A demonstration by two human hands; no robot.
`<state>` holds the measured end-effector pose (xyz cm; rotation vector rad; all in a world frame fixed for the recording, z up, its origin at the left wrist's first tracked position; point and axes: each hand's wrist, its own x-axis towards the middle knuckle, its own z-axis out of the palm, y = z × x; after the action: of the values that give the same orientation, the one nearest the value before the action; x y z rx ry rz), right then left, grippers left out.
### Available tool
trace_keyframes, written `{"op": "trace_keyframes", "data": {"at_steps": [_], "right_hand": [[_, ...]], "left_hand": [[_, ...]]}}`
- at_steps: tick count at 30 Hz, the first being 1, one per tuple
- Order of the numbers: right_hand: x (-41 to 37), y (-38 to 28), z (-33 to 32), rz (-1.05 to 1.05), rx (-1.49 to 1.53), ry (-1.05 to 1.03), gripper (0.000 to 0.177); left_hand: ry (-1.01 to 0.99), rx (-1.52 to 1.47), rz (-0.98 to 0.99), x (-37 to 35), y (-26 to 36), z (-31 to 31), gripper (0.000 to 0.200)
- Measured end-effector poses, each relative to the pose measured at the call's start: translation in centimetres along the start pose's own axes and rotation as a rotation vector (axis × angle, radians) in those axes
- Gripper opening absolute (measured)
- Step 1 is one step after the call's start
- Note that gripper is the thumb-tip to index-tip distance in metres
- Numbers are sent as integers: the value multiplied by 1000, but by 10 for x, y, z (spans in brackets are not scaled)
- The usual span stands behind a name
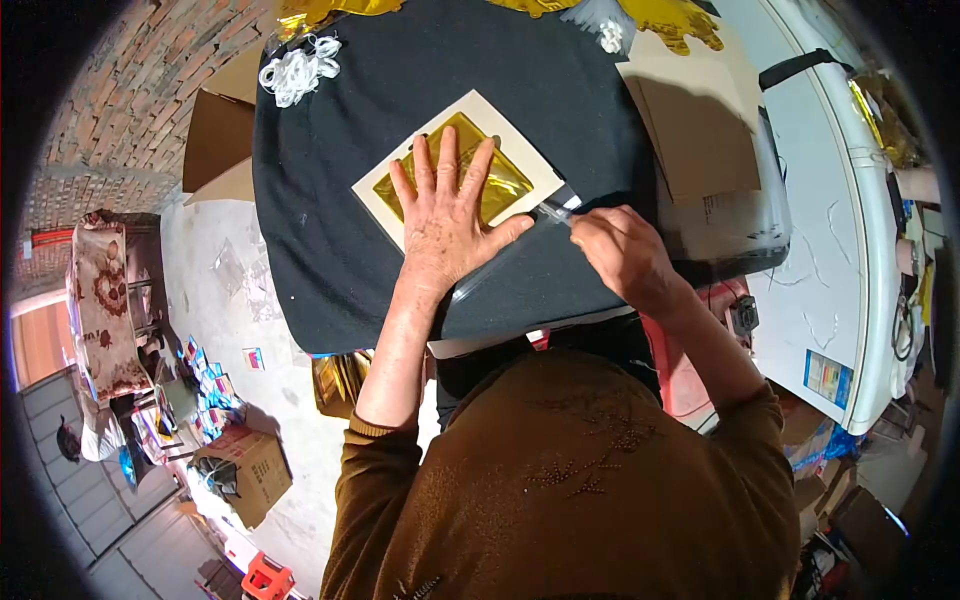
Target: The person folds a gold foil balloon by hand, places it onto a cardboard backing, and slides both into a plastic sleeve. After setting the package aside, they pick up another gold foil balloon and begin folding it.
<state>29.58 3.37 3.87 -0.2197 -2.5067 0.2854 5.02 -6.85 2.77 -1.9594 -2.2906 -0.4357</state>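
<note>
My left hand (445, 210) lies flat with its fingers spread on a gold foil piece (505, 180), which rests on a cream card (473, 103). The card sits at a slant on the black cloth, and part of the foil is hidden beneath the fingers. Clear plastic (553, 212), seemingly a bag around the card, shows along the card's lower edges. At the card's right corner, my right hand (625, 255) pinches the edge of this plastic between closed fingers.
A black cloth (380, 90) covers the work table. White string (300, 70) lies at its far left, gold foil pieces (675, 22) along the far edge. Cardboard sheets (700, 130) are stacked at right, beside a white surface (800, 230). An open cardboard box (218, 135) stands left.
</note>
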Motion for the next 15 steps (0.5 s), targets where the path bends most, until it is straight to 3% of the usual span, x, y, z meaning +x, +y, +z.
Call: {"op": "trace_keyframes", "data": {"at_steps": [1, 2, 8, 15], "right_hand": [[-1, -1, 1, -43, -32, 2, 36], [-2, -1, 4, -25, -69, 3, 20], [4, 3, 3, -38, -114, -52, 18], [3, -5, 4, -44, -18, 47, 17]], "left_hand": [[4, 4, 0, 0, 0, 0, 106], [19, -7, 7, 0, -1, 1, 104], [41, 2, 0, 0, -2, 3, 95], [42, -13, 4, -2, -1, 3, 89]]}}
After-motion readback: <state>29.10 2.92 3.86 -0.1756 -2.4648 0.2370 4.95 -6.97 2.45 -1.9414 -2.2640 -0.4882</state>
